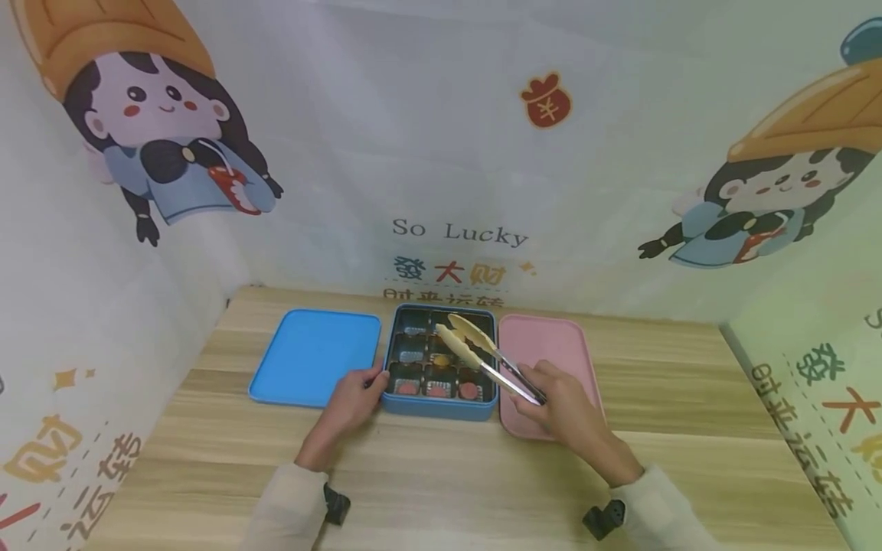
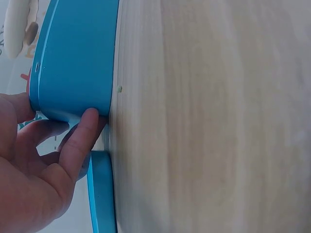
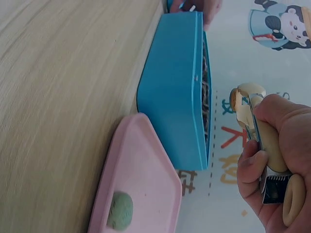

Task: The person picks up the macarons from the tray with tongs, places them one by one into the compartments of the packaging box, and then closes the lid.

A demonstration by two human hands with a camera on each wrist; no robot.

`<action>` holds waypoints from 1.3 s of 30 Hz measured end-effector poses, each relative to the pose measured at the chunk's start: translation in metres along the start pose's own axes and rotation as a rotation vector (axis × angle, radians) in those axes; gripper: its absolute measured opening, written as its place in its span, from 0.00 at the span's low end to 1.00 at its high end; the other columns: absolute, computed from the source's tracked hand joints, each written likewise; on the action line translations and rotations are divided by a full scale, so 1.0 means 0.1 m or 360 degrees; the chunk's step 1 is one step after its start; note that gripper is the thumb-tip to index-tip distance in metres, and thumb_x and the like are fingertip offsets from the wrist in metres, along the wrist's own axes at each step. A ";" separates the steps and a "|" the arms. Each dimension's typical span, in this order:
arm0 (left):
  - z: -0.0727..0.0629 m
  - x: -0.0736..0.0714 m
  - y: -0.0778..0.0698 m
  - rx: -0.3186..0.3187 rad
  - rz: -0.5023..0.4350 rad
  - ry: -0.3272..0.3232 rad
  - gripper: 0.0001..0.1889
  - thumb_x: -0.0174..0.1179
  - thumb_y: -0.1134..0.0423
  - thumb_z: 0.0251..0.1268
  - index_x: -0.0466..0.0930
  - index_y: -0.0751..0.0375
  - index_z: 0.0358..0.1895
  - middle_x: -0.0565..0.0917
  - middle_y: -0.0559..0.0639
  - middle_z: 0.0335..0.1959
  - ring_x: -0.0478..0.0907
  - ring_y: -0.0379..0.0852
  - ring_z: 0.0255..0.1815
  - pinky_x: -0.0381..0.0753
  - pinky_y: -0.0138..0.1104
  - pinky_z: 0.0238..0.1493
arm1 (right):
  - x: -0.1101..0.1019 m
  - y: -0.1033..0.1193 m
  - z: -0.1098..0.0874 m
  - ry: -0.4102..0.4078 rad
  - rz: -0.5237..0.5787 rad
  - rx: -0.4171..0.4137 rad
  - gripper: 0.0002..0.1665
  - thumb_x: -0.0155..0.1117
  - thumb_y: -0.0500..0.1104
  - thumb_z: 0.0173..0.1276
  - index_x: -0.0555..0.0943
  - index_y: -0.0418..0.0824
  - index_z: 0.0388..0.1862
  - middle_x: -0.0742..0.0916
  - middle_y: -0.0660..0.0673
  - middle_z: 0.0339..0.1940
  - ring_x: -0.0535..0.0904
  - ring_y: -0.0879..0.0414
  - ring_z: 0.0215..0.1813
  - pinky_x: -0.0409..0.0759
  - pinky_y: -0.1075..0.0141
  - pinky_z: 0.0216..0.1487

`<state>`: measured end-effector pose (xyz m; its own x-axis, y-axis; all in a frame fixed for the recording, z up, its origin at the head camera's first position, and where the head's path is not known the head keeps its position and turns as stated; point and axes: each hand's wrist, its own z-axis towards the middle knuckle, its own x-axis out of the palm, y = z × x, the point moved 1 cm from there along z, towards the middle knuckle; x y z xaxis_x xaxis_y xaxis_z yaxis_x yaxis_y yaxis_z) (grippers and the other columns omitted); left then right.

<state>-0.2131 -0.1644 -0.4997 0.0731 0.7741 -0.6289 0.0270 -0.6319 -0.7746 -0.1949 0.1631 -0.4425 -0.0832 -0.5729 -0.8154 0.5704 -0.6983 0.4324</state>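
My left hand (image 1: 354,402) holds the left side of a blue tin box (image 1: 439,409), thumb at the rim and fingers against the wall. Inside is a dark divided insert. Pink round pieces (image 1: 472,391) sit in its near row, and a yellow piece (image 1: 441,360) lies in the middle compartment. My right hand (image 1: 568,409) grips metal tongs (image 1: 465,353) with beige tips. The tips hang over the box, apart, with nothing visible between them in the head view. In the right wrist view, a green, embossed round piece (image 3: 121,211) lies on the pink tray (image 3: 146,194), below the right hand.
To the left of the box lies a flat blue lid (image 1: 317,356), close to the left hand. The pink tray adjoins the box on the right. Behind the wooden table (image 1: 441,474) hangs a printed cloth (image 1: 331,191), which also covers both sides.
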 end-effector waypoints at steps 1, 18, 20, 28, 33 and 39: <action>0.00 0.00 0.00 0.0005 0.0002 -0.0005 0.25 0.49 0.57 0.77 0.69 0.68 0.69 0.81 0.52 0.26 0.77 0.50 0.36 0.74 0.39 0.40 | 0.02 0.01 0.01 0.0002 0.0004 -0.0003 0.24 0.74 0.36 0.57 0.84 0.30 0.53 0.75 0.50 0.25 0.64 0.67 0.25 0.68 0.73 0.23; -0.01 0.01 0.00 0.0052 0.0039 -0.0060 0.24 0.50 0.58 0.76 0.71 0.70 0.66 0.84 0.64 0.46 0.78 0.57 0.50 0.77 0.50 0.51 | 0.35 0.19 0.23 0.0048 0.0040 0.0057 0.28 0.73 0.43 0.61 0.82 0.31 0.58 0.79 0.49 0.30 0.68 0.61 0.29 0.71 0.69 0.30; -0.02 0.01 0.01 0.0056 0.0039 -0.0056 0.24 0.50 0.57 0.76 0.71 0.70 0.66 0.82 0.67 0.54 0.78 0.59 0.56 0.76 0.52 0.55 | 0.39 0.22 0.24 0.0071 0.0042 0.0061 0.29 0.73 0.45 0.62 0.81 0.32 0.59 0.80 0.47 0.31 0.69 0.60 0.30 0.71 0.68 0.31; -0.02 0.01 0.00 0.0101 -0.0014 -0.0064 0.25 0.49 0.56 0.76 0.72 0.71 0.66 0.80 0.52 0.23 0.76 0.48 0.32 0.74 0.38 0.34 | 0.48 0.24 0.29 0.0111 0.0024 -0.0001 0.26 0.71 0.46 0.64 0.83 0.35 0.58 0.75 0.49 0.28 0.65 0.62 0.27 0.66 0.71 0.27; -0.02 0.01 0.00 0.0094 -0.0026 -0.0062 0.25 0.49 0.56 0.75 0.72 0.72 0.66 0.78 0.50 0.23 0.74 0.46 0.30 0.72 0.35 0.32 | 0.51 0.24 0.31 0.0078 -0.0008 -0.0036 0.24 0.72 0.45 0.62 0.84 0.35 0.54 0.76 0.48 0.27 0.65 0.61 0.27 0.66 0.70 0.27; 0.00 0.03 0.02 0.0023 0.0021 -0.0042 0.24 0.49 0.57 0.76 0.71 0.68 0.67 0.85 0.65 0.45 0.78 0.56 0.45 0.78 0.48 0.47 | 0.54 0.25 0.34 0.0071 -0.0039 -0.0039 0.23 0.72 0.45 0.62 0.84 0.36 0.54 0.76 0.50 0.28 0.66 0.61 0.27 0.67 0.69 0.28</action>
<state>-0.2131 -0.1638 -0.5030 0.0468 0.7664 -0.6407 0.0119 -0.6417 -0.7668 -0.2132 0.1000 -0.4620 -0.0612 -0.5354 -0.8424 0.5883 -0.7011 0.4029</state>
